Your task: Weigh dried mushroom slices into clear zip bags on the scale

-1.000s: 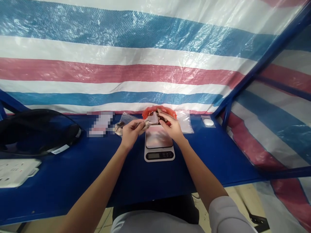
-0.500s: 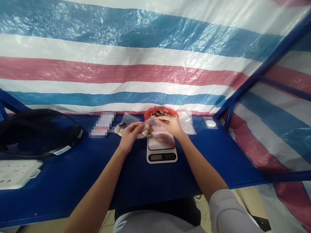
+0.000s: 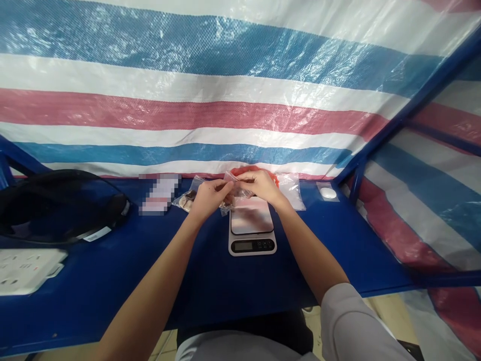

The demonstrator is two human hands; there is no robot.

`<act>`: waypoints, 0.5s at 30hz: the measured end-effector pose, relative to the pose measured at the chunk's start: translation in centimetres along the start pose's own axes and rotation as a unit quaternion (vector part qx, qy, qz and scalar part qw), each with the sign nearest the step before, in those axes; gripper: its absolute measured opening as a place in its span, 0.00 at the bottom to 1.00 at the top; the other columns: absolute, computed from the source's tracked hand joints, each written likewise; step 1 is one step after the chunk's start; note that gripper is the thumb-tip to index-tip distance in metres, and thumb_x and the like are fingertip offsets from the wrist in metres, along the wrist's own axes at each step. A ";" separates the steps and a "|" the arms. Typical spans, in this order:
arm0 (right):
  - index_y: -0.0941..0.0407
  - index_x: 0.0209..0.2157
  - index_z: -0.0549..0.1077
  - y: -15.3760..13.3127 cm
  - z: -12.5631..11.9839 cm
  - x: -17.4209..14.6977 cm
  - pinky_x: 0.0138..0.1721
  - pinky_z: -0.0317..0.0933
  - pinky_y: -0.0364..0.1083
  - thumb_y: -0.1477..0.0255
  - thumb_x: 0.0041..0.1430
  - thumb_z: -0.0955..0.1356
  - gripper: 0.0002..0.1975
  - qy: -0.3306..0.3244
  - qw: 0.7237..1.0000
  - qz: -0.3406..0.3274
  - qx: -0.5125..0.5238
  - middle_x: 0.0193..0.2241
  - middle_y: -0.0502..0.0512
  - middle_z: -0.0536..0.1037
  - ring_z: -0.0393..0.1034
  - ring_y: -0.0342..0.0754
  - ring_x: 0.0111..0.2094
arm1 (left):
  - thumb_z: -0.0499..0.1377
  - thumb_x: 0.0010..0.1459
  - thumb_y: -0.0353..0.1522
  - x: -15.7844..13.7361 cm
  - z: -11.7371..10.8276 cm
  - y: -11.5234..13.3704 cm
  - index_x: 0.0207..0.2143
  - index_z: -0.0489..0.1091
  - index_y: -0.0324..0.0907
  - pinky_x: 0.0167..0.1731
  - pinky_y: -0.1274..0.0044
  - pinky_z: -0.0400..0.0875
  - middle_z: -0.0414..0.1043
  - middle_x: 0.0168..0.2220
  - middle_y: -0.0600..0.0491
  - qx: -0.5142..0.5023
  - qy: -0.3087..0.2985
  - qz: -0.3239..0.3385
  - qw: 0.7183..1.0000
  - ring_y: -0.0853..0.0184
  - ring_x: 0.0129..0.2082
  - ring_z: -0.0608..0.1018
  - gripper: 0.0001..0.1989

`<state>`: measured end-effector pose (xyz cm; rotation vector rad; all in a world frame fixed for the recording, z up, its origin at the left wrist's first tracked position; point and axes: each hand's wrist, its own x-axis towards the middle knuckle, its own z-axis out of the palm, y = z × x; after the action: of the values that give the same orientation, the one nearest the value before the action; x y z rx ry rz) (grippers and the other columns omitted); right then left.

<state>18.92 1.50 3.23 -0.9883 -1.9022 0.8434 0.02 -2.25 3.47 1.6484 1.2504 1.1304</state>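
Both hands pinch the top of a clear zip bag that hangs above the back left of the kitchen scale; pale brown dried slices show inside it. My left hand is closed on the bag's left edge, and my right hand is closed on its upper right side. Left of them lies another clear bag with pale and dark pieces, partly behind my left hand. An orange-red plastic bag sits behind my right hand, which hides most of it and its contents.
Flat clear bags lie right of the scale, and a small packet with a white oval item sits farther right. At left are a black mesh item, a white power strip and a blurred-out paper. Striped sheeting rises behind the blue table.
My left hand has moved up and right, closer to my right hand. The bag between them now hangs more upright, with its slices lower down.
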 end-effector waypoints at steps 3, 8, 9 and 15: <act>0.52 0.39 0.83 -0.4 -0.4 0.0 0.28 0.69 0.41 0.67 0.58 0.71 0.09 -0.033 0.999 0.001 0.019 0.34 0.48 0.83 0.77 0.45 0.30 | 0.64 0.53 0.50 1.1 0.4 -0.2 0.28 0.77 0.38 0.28 0.71 0.76 0.80 0.26 0.46 -0.085 -0.014 -0.062 0.994 0.61 0.23 0.80 0.23; 0.55 0.40 0.83 -0.5 -1.2 0.0 0.27 0.69 0.40 0.63 0.59 0.71 0.13 -0.077 0.996 0.032 0.009 0.29 0.49 0.81 0.74 0.43 0.26 | 0.68 0.48 0.51 1.9 0.4 -0.1 0.27 0.76 0.36 0.30 0.72 0.78 0.79 0.26 0.45 -0.157 -0.022 -0.129 0.979 0.63 0.25 0.80 0.25; 0.56 0.40 0.83 -0.5 -1.3 -0.1 0.27 0.70 0.40 0.62 0.59 0.71 0.14 -0.083 0.996 0.039 0.011 0.28 0.50 0.80 0.74 0.43 0.27 | 0.69 0.47 0.50 2.0 0.4 0.0 0.27 0.76 0.36 0.31 0.73 0.78 0.79 0.26 0.45 -0.165 -0.028 -0.135 0.977 0.63 0.25 0.81 0.25; 0.56 0.42 0.83 -0.6 -1.7 -0.3 0.29 0.75 0.41 0.66 0.60 0.70 0.12 -0.102 0.985 0.110 0.080 0.33 0.52 0.81 0.75 0.42 0.29 | 0.73 0.42 0.46 2.5 0.7 -0.4 0.26 0.75 0.36 0.30 0.77 0.77 0.79 0.26 0.48 -0.214 -0.045 -0.142 0.965 0.67 0.25 0.80 0.22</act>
<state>20.31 1.32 4.33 -1.0592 -1.8798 1.2483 0.84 0.28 3.37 1.1447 1.0533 1.0445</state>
